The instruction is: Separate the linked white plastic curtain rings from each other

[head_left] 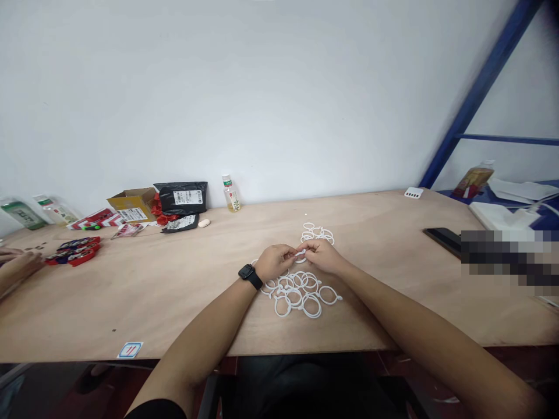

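Note:
Between my two hands is one white plastic ring point(301, 259), pinched by the fingertips of both. My left hand point(276, 261), with a black watch at the wrist, is closed on its left side. My right hand point(322, 255) grips it from the right, near what looks like a small tab. Just below my hands lies a loose pile of white rings point(311, 306), several with small eyelets. Beyond my hands sits a second, smaller group of white rings point(325, 233). The fingertips partly hide the held ring.
A bottle point(231, 194) stands by the wall, left of it a black parcel bag point(183, 198) and a cardboard box point(133, 205). Another person's hand point(20, 265) is near red and blue items point(74, 251) at far left. A phone point(443, 241) lies right; a white multi-port block point(413, 192) sits behind.

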`<state>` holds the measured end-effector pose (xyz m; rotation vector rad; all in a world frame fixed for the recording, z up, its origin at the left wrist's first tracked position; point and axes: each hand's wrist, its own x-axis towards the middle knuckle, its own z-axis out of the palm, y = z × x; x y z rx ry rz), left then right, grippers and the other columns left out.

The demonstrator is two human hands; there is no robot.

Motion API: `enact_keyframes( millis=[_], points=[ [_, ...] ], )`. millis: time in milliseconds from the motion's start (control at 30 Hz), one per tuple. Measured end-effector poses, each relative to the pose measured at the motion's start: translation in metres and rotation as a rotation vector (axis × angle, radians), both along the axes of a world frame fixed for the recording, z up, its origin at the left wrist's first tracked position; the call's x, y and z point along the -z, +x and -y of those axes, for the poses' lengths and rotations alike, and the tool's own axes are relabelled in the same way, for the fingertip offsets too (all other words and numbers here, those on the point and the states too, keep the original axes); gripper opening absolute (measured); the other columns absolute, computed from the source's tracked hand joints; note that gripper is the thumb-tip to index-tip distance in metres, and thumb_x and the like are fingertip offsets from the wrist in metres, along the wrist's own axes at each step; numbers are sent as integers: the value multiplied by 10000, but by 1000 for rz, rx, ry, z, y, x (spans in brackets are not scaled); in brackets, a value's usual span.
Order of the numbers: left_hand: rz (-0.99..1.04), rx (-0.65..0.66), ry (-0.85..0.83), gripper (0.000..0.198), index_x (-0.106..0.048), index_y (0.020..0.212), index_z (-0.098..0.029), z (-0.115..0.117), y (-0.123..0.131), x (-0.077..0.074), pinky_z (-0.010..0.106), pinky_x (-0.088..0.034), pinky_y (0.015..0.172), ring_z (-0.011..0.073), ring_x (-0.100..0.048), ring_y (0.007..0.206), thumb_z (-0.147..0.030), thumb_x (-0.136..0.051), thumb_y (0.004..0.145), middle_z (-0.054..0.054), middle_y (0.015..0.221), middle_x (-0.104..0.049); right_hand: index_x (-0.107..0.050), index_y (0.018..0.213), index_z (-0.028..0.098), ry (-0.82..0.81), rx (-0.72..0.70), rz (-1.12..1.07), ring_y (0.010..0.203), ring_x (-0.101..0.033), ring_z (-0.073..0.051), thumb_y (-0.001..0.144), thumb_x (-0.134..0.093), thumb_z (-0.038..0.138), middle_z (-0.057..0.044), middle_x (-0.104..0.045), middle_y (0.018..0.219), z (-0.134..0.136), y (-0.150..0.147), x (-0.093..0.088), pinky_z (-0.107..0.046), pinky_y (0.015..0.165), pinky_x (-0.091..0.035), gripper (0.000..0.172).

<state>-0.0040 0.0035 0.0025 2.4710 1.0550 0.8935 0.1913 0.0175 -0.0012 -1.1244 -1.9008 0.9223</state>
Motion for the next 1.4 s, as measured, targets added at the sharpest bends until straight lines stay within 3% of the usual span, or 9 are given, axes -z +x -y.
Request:
enact_keyframes(
  millis=[133,300,433,567,800,900,1000,1200,1400],
  points=[
    [-14,10,40,150,-678,891,-177,-3,0,2,252,-471,753,131,-613,735,-176,-540,834,29,841,-696,-740,841,179,231,63,68,633,-629,-161,703,-468,117,-23,-706,713,-3,5,0,-268,609,-492,312],
    [-39,7,31,230,-668,988,-171,-10,-16,-3,297,-463,826,158,-599,802,-208,-615,768,48,935,-682,-666,1148,227,561,181,120,1102,-595,-212,817,-465,134,-68,-652,1191,-9,18,-5,-370,963,-464,399],
    [-215,49,-18,181,-686,811,-173,-15,-28,-2,313,-447,866,191,-592,866,-171,-691,630,49,903,-664,-647,1179,235,536,257,194,1132,-579,-216,815,-489,145,-75,-569,1305,-14,24,-2,-360,933,-489,407],
    [-238,-35,-29,88,-635,691,-166,-18,-27,2,283,-444,778,170,-578,786,-242,-643,735,49,792,-643,-691,1052,230,534,238,205,1033,-612,-210,829,-511,176,-70,-643,1158,-12,22,0,-348,867,-502,292],
    [124,-256,-135,175,-589,811,-170,-11,-10,6,225,-368,559,107,-502,562,-328,-537,862,-19,630,-586,-646,1122,236,473,-11,233,683,-583,-138,856,-565,255,-64,-661,1079,3,11,-2,-318,731,-497,278],
    [314,-238,-213,179,-576,857,-165,-9,-2,12,214,-373,545,97,-486,547,-341,-548,863,-38,598,-555,-630,1154,252,490,-114,241,845,-612,-175,830,-621,287,-71,-637,1120,9,5,-4,-321,763,-499,326],
    [507,-190,-330,245,-564,846,-144,-8,5,14,210,-405,550,95,-519,563,-388,-554,869,-16,626,-587,-682,1011,249,510,-193,222,951,-607,-195,847,-612,294,-78,-623,1125,12,0,-5,-333,810,-494,184],
    [681,-21,-414,366,-625,1009,-129,-3,6,8,275,-498,724,136,-604,743,-461,-550,875,68,853,-681,-671,932,234,493,-181,120,973,-596,-204,925,-495,284,-83,-646,1070,12,1,-7,-359,855,-476,183],
    [613,-69,-315,351,-664,1070,-133,0,4,8,284,-482,749,148,-593,784,-412,-565,883,71,843,-661,-595,1137,220,327,-81,22,873,-622,-185,936,-443,260,-68,-676,1009,17,0,-7,-323,793,-478,255]
  ],
)
